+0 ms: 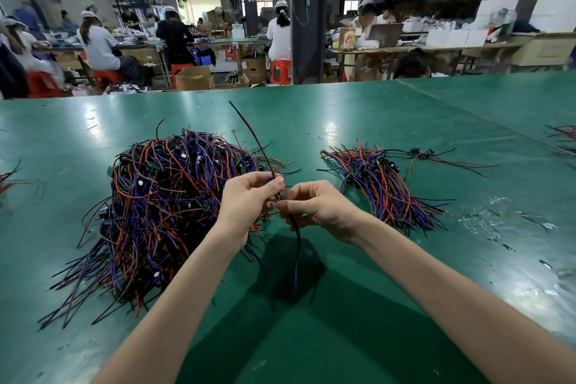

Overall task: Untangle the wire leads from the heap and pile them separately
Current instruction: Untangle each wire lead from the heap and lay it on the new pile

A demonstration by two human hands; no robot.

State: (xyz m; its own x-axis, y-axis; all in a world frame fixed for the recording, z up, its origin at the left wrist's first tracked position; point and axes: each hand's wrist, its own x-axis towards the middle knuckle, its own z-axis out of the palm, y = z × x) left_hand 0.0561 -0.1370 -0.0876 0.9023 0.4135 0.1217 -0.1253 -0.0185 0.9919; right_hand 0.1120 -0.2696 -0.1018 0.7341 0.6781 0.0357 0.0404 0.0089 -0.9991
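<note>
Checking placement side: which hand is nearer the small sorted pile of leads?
Right. The right hand sits just left of the small sorted pile; the left hand is farther off, by the big heap.

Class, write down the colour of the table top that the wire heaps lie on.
The table top is green, best seen in the head view.

The smooth green table mat [374, 121] gleams glossy (scuffed at right); heaped red, blue and black plastic-sheathed wire leads [162, 206] look matt.
</note>
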